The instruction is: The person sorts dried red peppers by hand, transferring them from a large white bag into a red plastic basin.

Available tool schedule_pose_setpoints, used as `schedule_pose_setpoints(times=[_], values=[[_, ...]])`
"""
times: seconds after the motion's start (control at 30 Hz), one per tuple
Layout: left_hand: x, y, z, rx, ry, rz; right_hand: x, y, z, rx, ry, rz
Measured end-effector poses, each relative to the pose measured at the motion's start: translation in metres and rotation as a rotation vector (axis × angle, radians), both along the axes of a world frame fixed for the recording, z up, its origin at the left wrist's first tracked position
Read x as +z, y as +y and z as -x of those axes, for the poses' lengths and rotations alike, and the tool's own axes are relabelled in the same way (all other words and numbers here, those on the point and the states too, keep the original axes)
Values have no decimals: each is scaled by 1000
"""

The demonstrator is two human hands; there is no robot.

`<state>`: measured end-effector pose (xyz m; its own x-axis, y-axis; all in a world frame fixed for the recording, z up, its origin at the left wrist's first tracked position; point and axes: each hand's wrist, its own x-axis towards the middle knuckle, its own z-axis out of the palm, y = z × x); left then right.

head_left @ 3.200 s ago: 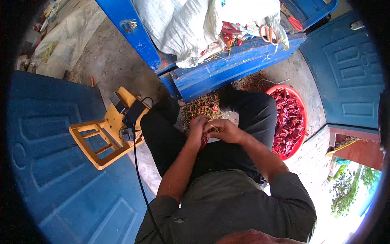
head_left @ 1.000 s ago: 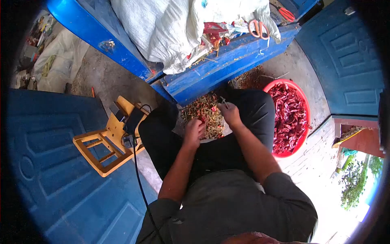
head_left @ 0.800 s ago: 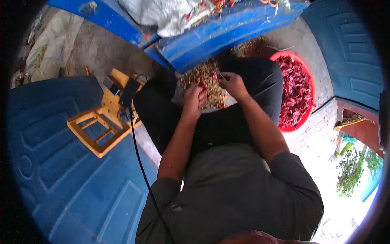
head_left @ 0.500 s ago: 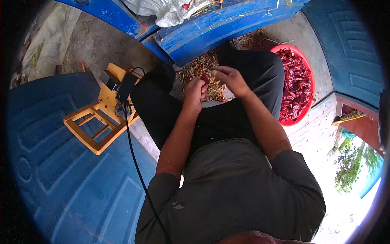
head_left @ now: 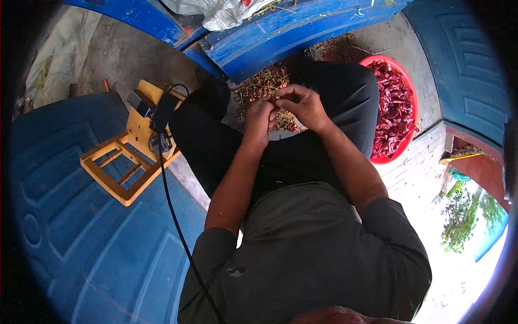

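Observation:
Over my lap, my left hand [head_left: 259, 120] is closed around a dried red chili [head_left: 274, 102], of which only a small dark red part shows between the fingers. My right hand [head_left: 304, 108] meets it from the right, thumb and forefinger pinched at the chili's upper end. Below and beyond both hands lies a litter of chili stems, seeds and bits [head_left: 263, 86] on the floor between my legs. To the right of my right knee stands a red basin [head_left: 414, 102] full of dark red, dried chili pieces [head_left: 389, 110].
A wooden folding stool [head_left: 116, 181] with a black device [head_left: 163, 112] and cable stands left. In front is a blue metal edge [head_left: 302, 33] with a white sack [head_left: 224, 15] on top. Blue panels [head_left: 70, 216] lie left; another blue panel [head_left: 467, 70] stands right.
My right hand has shifted slightly left and its fingertips have closed in on the chili. Less of the chili shows now. The left hand stays nearly in place.

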<state>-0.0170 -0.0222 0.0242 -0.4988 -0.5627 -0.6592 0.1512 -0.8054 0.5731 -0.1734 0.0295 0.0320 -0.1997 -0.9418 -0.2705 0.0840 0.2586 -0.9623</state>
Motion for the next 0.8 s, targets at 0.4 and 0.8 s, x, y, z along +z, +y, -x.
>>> schedule_pose_setpoints(times=[0.4, 0.8], values=[[15, 0, 3, -80, -5, 10, 14, -3, 3, 30, 138, 22], [3, 5, 4, -81, 0, -21, 101, 79, 163, -779, 537, 50]])
